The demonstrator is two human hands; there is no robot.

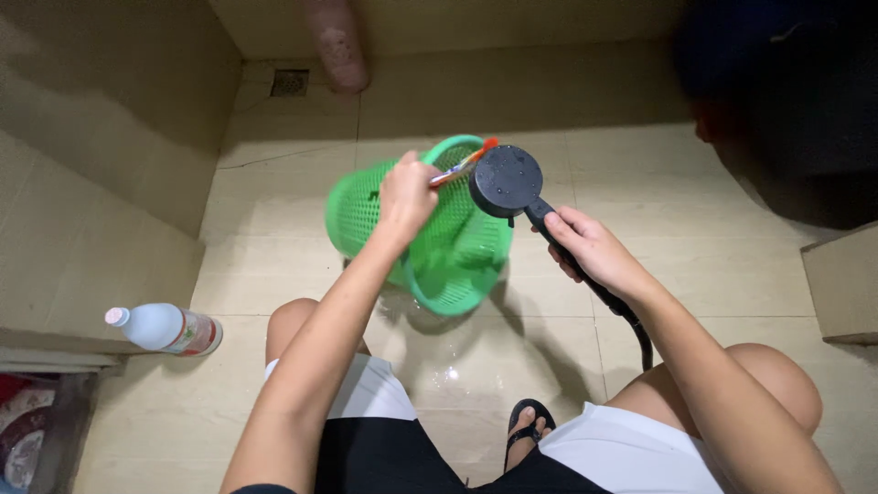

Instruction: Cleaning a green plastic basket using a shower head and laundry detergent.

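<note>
Floor (pixel 274 247) beige tile, wet; drain (pixel 289 82) corner.

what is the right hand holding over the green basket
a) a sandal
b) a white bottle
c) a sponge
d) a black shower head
d) the right hand grips the handle of a black shower head, its round face close to the rim of the green basket, while the left hand holds the basket together with a red-tipped brush.

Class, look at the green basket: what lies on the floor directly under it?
Under the green basket, the tiled floor shows a wet, shiny puddle. The basket itself hides the floor right beneath it.
</note>
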